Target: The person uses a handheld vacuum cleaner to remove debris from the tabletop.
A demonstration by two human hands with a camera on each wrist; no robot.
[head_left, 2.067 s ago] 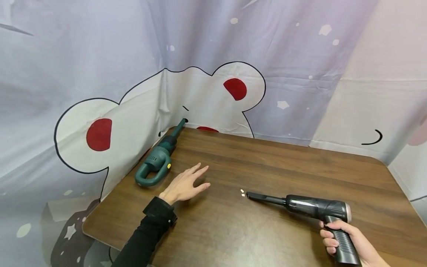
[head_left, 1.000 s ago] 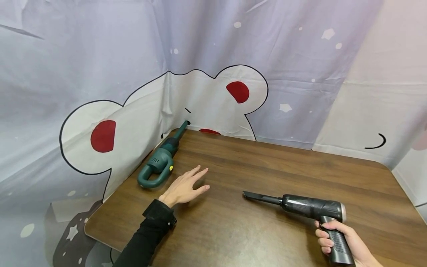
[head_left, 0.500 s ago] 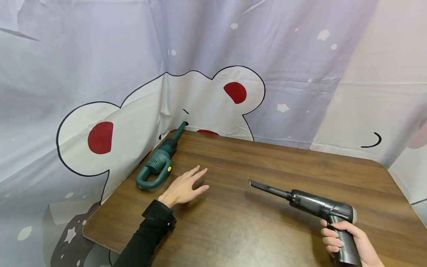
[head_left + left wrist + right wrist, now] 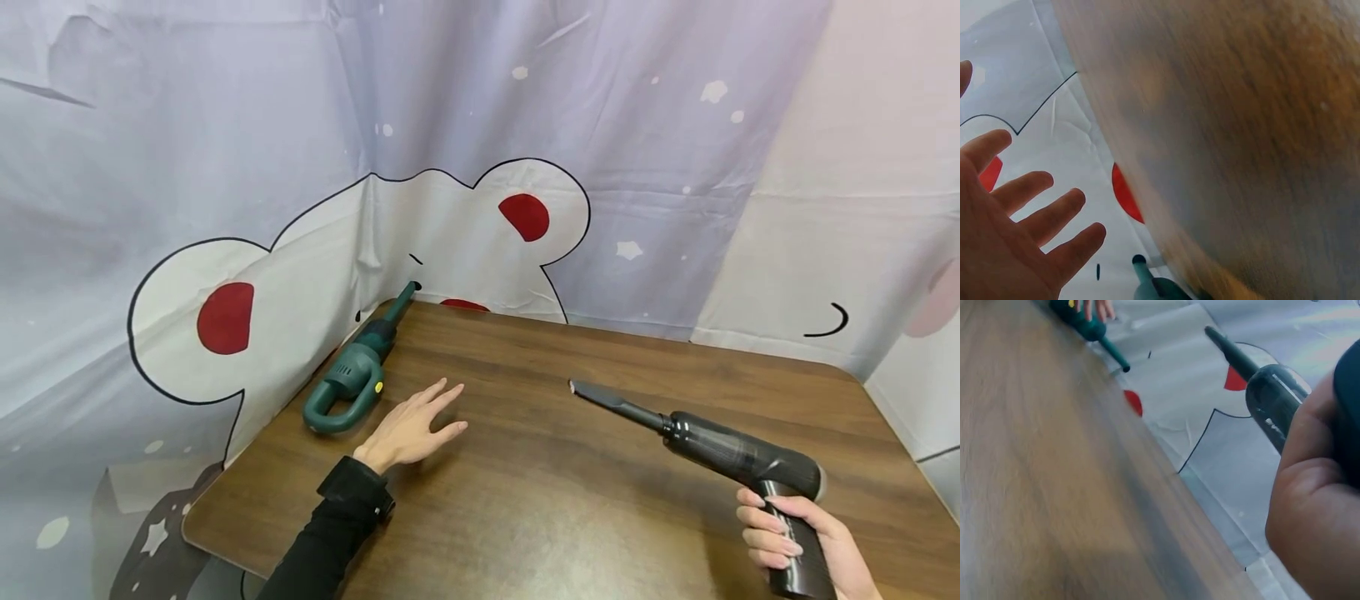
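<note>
A printed cloth backdrop (image 4: 660, 175) is covering the walls in lilac and cream, showing a white, black-outlined cartoon animal with red patches. The brown wood-grain worktop (image 4: 510, 533) is standing against it, its far-right corner curving. Above the worktop's right half, the black handheld vacuum (image 4: 720, 446) is hanging at a slant, its nozzle (image 4: 622, 406) rising toward the back edge; about two seconds ago that nozzle was pointing nearly level beside two small white bits. The green loop-handled power tool (image 4: 352, 372) is lying unmoved along the left edge. From a black sleeve (image 4: 341, 512), the left hand (image 4: 405, 431) is staying near it, palm down, fingers spreading, grip relaxed. The right hand's (image 4: 821, 525) grip is wrapping round the vacuum's handle (image 4: 806, 573). The white bits are no longer showing.
</note>
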